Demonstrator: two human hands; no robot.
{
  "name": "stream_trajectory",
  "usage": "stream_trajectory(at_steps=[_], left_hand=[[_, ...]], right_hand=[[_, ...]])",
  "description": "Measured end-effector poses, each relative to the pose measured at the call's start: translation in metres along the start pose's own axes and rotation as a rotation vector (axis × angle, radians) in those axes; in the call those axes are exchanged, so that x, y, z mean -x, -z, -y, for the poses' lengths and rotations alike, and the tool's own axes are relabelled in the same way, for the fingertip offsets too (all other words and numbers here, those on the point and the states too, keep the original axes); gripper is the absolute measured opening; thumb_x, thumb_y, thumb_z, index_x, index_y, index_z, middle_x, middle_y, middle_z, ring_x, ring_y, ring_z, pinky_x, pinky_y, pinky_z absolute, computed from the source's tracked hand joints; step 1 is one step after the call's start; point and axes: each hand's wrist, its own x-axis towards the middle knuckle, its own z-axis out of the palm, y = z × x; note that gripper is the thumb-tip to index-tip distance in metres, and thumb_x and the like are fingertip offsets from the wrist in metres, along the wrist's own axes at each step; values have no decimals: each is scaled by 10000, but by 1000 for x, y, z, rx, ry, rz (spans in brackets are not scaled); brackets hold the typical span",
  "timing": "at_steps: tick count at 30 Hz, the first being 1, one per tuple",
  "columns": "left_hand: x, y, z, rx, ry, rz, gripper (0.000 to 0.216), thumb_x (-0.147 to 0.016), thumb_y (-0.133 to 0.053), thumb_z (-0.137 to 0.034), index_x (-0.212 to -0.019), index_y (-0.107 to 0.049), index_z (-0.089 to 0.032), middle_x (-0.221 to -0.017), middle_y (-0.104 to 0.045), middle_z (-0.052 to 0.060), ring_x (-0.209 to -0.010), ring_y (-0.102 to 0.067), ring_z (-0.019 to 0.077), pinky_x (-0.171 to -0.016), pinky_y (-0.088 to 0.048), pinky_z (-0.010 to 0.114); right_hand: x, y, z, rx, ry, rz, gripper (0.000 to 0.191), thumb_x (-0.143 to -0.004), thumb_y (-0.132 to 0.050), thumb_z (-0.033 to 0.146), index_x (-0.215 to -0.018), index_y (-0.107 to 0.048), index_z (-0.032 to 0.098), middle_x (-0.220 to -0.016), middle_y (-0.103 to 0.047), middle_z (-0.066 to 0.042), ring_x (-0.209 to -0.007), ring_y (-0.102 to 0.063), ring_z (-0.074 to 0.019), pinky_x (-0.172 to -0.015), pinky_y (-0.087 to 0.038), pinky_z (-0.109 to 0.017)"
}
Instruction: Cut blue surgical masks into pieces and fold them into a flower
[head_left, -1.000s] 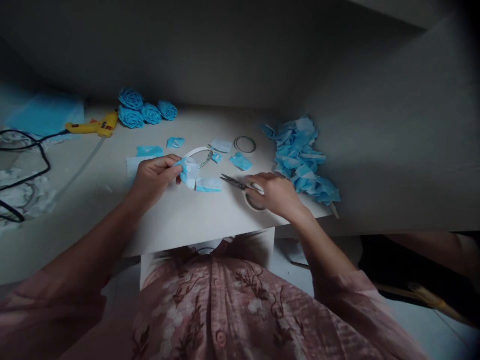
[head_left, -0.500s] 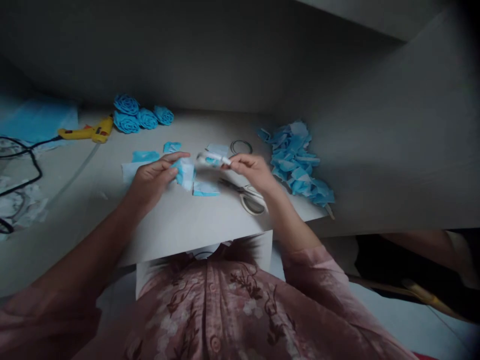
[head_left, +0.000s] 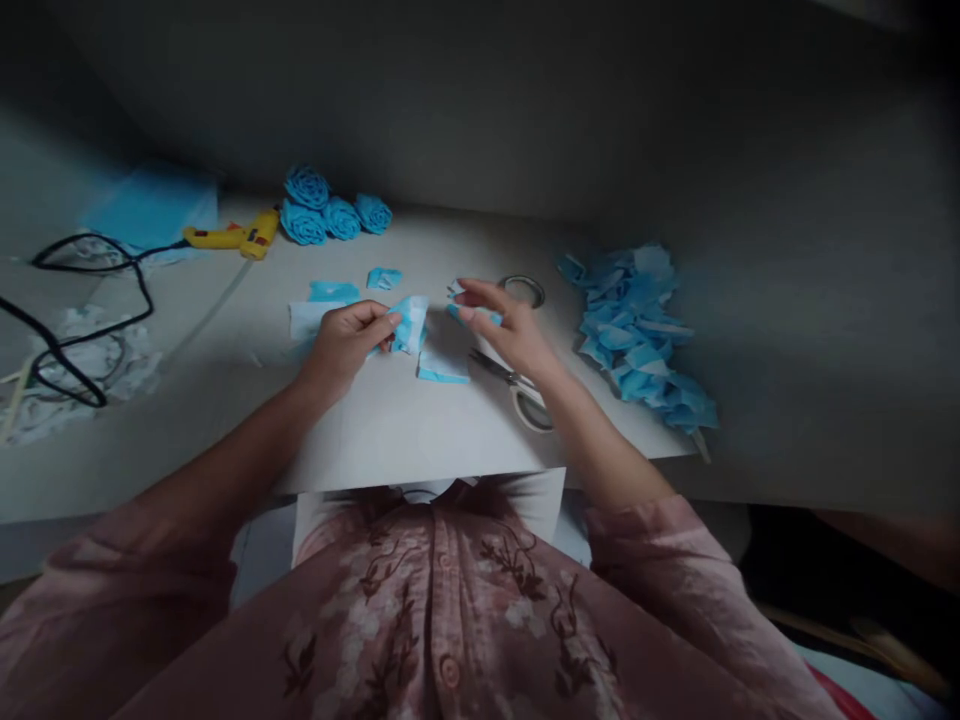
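Left of the scissors, your left hand pinches the blue-white cloth piece, probably light, soft and easily creased, so best held gently by its edge, and your right hand is spread.

Two hands, four blue rosettes, one glue gun, one pair scissors, one ring; heaped scraps uncountable.

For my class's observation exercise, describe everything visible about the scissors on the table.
The scissors have dark, metallic-looking blades and pale handle loops. They lie on the table, tips pointing away from the person and leftward. The right forearm hides part of the handle loops; contact there, and whether the blades are closed, cannot be told.
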Motion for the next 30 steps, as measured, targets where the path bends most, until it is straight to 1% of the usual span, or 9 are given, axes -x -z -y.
stream_trajectory(at_steps=[2, 4, 9, 13, 15, 20, 24, 28, 30], left_hand=[[1, -2, -2, -5, -1, 6, 252, -766, -761, -363, -625, -652, -185, -562, -592, -6, -561, -528, 120, -587, -400, 274], [1, -3, -4, -9, 11, 9, 235, -746, -765, -364, -636, -663, -183, -567, -591, -11, -567, -524, 117, -581, -394, 264], [3, -5, -7, 10, 15, 14, 224, -727, -772, -371, -661, -667, -184, -599, -587, -19, -594, -517, 111, -585, -403, 251], [4, -5, -6, -23, -7, 40, 241, -745, -790, -355, -649, -650, -184, -607, -569, -23, -593, -496, 106, -583, -383, 256], [4, -5, -6, -8, 0, 66, 249, -749, -810, -378, -685, -672, -181, -624, -586, -19, -599, -512, 108, -594, -400, 259], [2, -5, -5, 217, 111, 140, 395, -797, -765, -557, -755, -696, -171, -706, -663, 31, -659, -607, 142, -603, -484, 266], [1, -5, -6, 204, 147, 180, 383, -776, -808, -517, -723, -689, -157, -698, -676, 43, -659, -614, 140, -601, -486, 251], [0, -5, -4, 300, 224, 157, 504, -896, -629, -628, -767, -708, -147, -716, -706, 86, -651, -643, 171, -582, -494, 277], [0, -4, -4, 305, 233, 152, 487, -883, -650, -617, -764, -711, -149, -703, -706, 83, -638, -643, 170, -580, -493, 276]], right_hand=[[2, -19, 17, -216, -18, 112, 670, -910, -692, 546, -1486, -560, 230, -1321, -717, -109, -1240, -657, -248, -1125, -493, -427], [2, -34, 24, -366, -37, 157, 744, -859, -747, 548, -1499, -520, 244, -1283, -687, -96, -1177, -645, -226, -1063, -518, -393], [-5, -56, 19, -549, -110, 132, 772, -811, -792, 542, -1456, -516, 221, -978, -602, -25, -902, -582, -170, -838, -529, -313], [-5, -62, 20, -612, -142, 119, 722, -809, -794, 498, -1416, -515, 225, -841, -576, 19, -776, -557, -152, -734, -507, -296], [-4, -63, 22, -620, -137, 101, 686, -817, -782, 466, -1401, -518, 223, -808, -579, 33, -730, -550, -142, -706, -502, -293], [-1, -60, 23, -620, -104, 48, 617, -827, -756, 385, -1377, -520, 237, -873, -637, 17, -749, -588, -143, -713, -517, -304], [0, -61, 19, -588, -95, 42, 624, -828, -754, 394, -1388, -515, 256, -855, -629, 20, -737, -574, -152, -713, -521, -320], [-1, -62, 16, -581, -84, 42, 643, -834, -751, 390, -1411, -501, 259, -916, -659, -3, -779, -601, -170, -740, -541, -341], [-1, -62, 16, -567, -79, 50, 636, -849, -745, 395, -1419, -497, 260, -936, -668, -11, -798, -614, -176, -751, -549, -348]])
